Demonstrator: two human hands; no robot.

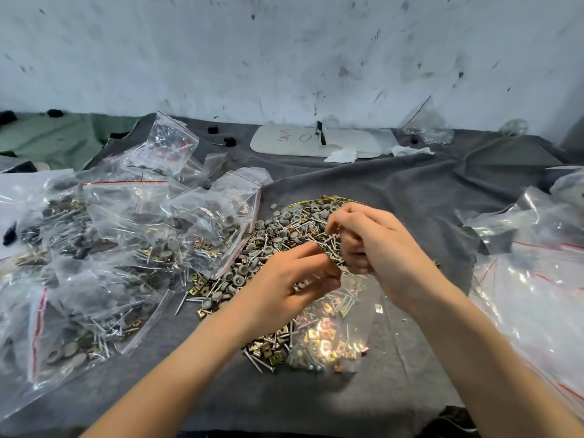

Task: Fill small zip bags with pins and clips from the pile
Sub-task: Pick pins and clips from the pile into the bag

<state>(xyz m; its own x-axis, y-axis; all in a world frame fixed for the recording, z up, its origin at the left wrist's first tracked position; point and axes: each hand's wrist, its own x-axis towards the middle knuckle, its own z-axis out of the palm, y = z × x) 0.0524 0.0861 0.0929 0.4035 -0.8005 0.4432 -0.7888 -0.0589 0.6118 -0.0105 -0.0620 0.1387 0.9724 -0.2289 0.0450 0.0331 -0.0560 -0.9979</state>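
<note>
- Grey cloth [395, 197] covers the surface, with a scuffed white wall behind it.
- Pile [284, 229] of grey-capped pins, nails and brassy clips sits mid-surface.
- Right hand [376, 245] is over the pile's near side, fingers curled tight round a bundle of pins [332, 249], points aimed left and down.
- Left hand [294, 279] is just beside it, fingers curled and pinching the mouth of a clear zip bag [328, 339].
- The zip bag lies on the pile's near end, brassy clips and a few pins inside.
- Filled bags [132, 229] are heaped along the left edge.
- Empty bags [537, 298] lie at the right edge.
- White tray [294, 142] sits near the far edge.
</note>
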